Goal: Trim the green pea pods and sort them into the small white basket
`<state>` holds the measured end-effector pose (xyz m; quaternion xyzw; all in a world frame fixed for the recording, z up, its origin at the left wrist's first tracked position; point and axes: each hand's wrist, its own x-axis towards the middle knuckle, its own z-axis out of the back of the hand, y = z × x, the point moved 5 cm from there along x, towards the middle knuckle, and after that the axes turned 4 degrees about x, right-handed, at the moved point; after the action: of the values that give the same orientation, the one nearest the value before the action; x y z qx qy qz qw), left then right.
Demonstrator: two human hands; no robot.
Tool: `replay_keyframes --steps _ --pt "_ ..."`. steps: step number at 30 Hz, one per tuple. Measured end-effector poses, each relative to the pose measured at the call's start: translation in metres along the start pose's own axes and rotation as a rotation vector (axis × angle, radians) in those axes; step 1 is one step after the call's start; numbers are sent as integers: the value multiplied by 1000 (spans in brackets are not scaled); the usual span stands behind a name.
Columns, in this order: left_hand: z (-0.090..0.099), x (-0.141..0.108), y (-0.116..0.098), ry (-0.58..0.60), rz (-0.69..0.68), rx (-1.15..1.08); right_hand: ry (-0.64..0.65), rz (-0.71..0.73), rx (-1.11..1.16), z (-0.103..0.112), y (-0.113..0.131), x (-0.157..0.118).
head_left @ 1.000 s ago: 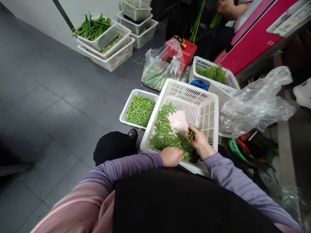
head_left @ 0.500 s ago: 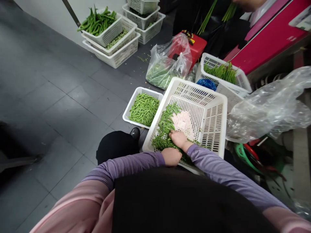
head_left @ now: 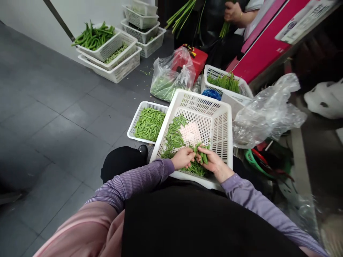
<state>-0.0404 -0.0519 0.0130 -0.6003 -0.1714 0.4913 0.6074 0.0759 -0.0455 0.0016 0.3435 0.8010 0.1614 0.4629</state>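
Note:
A large white plastic basket (head_left: 226, 139) stands tilted in front of me. Inside it, pea pods (head_left: 174, 134) lie along the left side and green trimmings (head_left: 194, 168) are heaped at the near end. Over these my right hand (head_left: 214, 162) holds several green pea pods (head_left: 205, 154) in its fingers. My left hand (head_left: 183, 159) meets it from the left, its fingertips pinched at the end of a pod. Left of the basket, a smaller white basket (head_left: 130, 134) is full of pea pods.
Beyond the basket are a clear bag of greens (head_left: 167, 84), a red stool (head_left: 198, 62) and a basket of green stalks (head_left: 246, 94). Crumpled plastic (head_left: 265, 114) lies to the right. Stacked baskets (head_left: 122, 71) stand at the back left. Another person's hand (head_left: 233, 13) holds long green stems.
My right hand has lifted from the pile and turned, now holding several pea pods. My left hand has moved up to meet it. The view has shifted right.

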Motion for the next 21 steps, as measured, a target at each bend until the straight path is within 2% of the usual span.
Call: replay_keyframes --steps 1,3,5,7,9,12,14,19,21 --pt "-1 0 0 -11 0 22 -16 8 25 -1 -2 -3" --pt "5 -2 0 -106 -18 195 -50 47 27 -2 -4 -7" --pt "13 -5 1 -201 -25 409 -85 129 -31 1 -1 -11" --pt "19 -8 2 -241 -19 515 -117 223 -107 4 4 -16" --pt "23 -11 0 -265 -54 491 -132 276 -150 4 7 -20" --pt "23 -14 -10 -312 -208 376 -114 279 -161 -2 6 -25" --pt "20 -13 -14 -307 -270 347 -94 254 -145 -9 4 -27" --pt "11 -9 -13 -135 -273 336 -52 98 33 -12 -1 -26" --pt "11 -13 -17 -146 -331 395 -42 50 73 -10 -3 -26"
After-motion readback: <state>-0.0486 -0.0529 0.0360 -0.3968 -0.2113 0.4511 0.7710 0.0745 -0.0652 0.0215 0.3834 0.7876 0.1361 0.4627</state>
